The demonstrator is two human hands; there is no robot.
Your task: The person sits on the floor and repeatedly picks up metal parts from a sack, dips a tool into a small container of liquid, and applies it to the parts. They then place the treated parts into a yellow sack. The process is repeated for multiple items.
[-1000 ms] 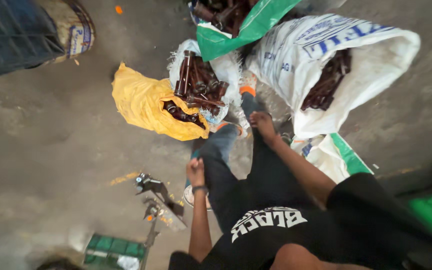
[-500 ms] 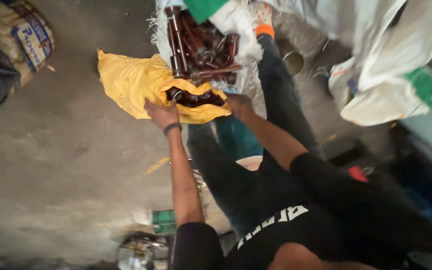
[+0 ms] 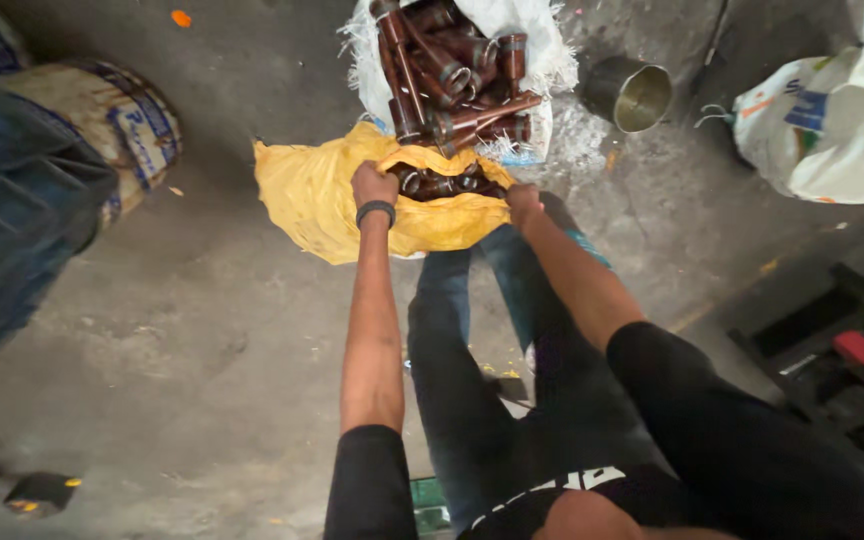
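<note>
Both hands grip the mouth of the yellow sack [image 3: 322,205], left hand [image 3: 373,185] and right hand [image 3: 524,203] clenched on its rim with rusty pipe fittings [image 3: 447,183] between them, so I judge an even, firm pull avoids spilling.

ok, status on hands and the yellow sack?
Left hand and right hand gripping yellow sack mouth. Rusty pipes inside. White sack touching behind.

One yellow sack [image 3: 327,200], two white sacks [image 3: 527,40] [image 3: 832,130], one metal cup [image 3: 632,95], two hands [image 3: 374,183] [image 3: 524,203].
</note>
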